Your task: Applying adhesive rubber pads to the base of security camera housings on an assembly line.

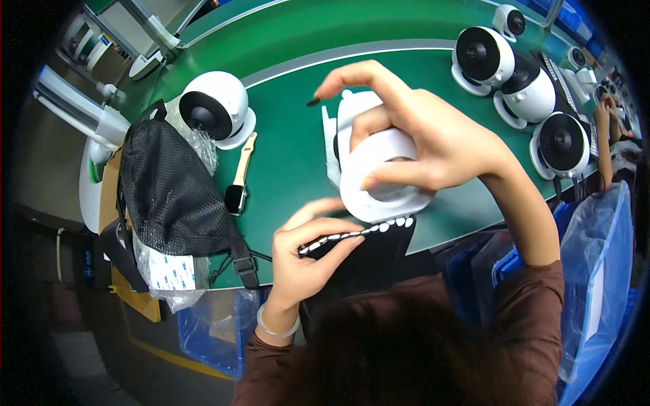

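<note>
A white camera [357, 196] lies on the green table in front of me, its round ring base turned up toward me. My right hand [440, 139] is closed on that base, with the thumb on the inner side of the ring. Its index finger stretches out to the left, with a small dark bit at the tip. Below, my left hand [298, 257] pinches the edge of a flat black sheet [372, 260] that has a row of white pieces along its upper rim. The sheet's rim is close under the ring; whether they touch I cannot tell.
A black mesh bag [176, 189] and a watch with a beige strap [237, 193] lie at left, near another white camera [217, 105]. Several more cameras [531, 95] stand at right, before a keyboard [565, 84]. Blue lined bins [596, 271] flank me; another person's arm [602, 135] shows far right.
</note>
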The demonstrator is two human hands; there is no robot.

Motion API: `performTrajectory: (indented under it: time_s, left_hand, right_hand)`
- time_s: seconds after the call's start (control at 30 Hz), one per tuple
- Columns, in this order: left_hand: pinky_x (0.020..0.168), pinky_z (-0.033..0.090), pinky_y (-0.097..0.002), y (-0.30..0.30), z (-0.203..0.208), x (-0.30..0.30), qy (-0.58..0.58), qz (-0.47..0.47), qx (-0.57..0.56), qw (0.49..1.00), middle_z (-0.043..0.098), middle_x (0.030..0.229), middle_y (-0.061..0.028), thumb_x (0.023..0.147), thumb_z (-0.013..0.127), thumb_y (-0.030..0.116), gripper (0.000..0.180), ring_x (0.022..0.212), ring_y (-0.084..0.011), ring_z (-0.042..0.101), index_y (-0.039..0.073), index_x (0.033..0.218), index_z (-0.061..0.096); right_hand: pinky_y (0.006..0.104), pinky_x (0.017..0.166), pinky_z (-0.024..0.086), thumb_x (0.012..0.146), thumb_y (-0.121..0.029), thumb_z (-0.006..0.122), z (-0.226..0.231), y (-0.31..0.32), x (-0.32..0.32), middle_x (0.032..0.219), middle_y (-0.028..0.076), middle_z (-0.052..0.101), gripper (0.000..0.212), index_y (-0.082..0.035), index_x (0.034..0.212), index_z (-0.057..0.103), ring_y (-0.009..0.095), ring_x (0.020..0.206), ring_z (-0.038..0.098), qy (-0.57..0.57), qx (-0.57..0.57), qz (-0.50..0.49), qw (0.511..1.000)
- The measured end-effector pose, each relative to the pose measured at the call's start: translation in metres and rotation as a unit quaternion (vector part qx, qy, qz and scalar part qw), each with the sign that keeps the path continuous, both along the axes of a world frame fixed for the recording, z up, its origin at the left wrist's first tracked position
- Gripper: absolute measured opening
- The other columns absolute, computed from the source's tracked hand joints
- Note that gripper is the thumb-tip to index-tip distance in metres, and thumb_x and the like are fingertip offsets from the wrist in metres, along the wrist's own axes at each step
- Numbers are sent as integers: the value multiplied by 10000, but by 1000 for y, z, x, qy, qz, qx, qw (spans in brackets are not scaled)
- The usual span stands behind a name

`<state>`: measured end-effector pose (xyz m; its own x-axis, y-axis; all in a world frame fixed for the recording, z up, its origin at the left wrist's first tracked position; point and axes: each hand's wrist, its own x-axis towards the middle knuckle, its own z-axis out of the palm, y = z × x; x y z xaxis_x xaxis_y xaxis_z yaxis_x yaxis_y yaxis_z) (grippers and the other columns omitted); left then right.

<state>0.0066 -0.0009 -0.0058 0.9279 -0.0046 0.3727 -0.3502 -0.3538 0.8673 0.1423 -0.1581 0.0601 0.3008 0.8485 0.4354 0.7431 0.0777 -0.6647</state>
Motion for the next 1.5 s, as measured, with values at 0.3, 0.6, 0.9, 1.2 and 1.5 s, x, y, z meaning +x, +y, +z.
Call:
performTrajectory:
  time_s: [0.3,0.6,0.9,1.2,1.5]
  left_hand:
    - [665,446,-256,-17,1,4,-63,2,30,998,601,823,-115,599,677,-29,170,775,-195,587,27,758,649]
    - [614,450,-233,-18,3,8,-47,-23,31,998,605,760,-90,621,642,-57,137,686,-164,591,-2,746,625]
    - [584,453,-226,-16,0,8,-75,-18,30,997,616,779,-97,609,640,-66,152,664,-169,598,7,741,622]
    - [572,453,-225,-16,-3,10,-90,-21,14,996,615,758,-90,600,639,-68,166,645,-171,599,6,748,620]
    - [587,455,-233,-15,1,7,-80,-13,13,997,614,775,-100,592,647,-66,179,674,-183,604,4,754,620]
  right_hand:
    - [146,510,374,693,30,623,-8,-34,-93,690,30,562,115,17,785,556,58,595,530,46,90,-321,942]
    - [119,411,248,755,21,567,-49,0,-104,580,2,567,42,25,795,555,-10,497,483,157,145,-372,903]
    - [124,412,215,744,16,573,-51,8,-105,548,-32,539,46,25,789,566,-30,475,426,160,134,-402,891]
    - [171,349,317,694,-22,623,-56,14,-105,501,-12,531,78,-59,736,570,40,359,438,86,164,-436,881]
    - [126,405,244,702,26,633,-48,14,-105,548,-46,494,175,-16,791,489,-22,466,395,69,124,-453,880]
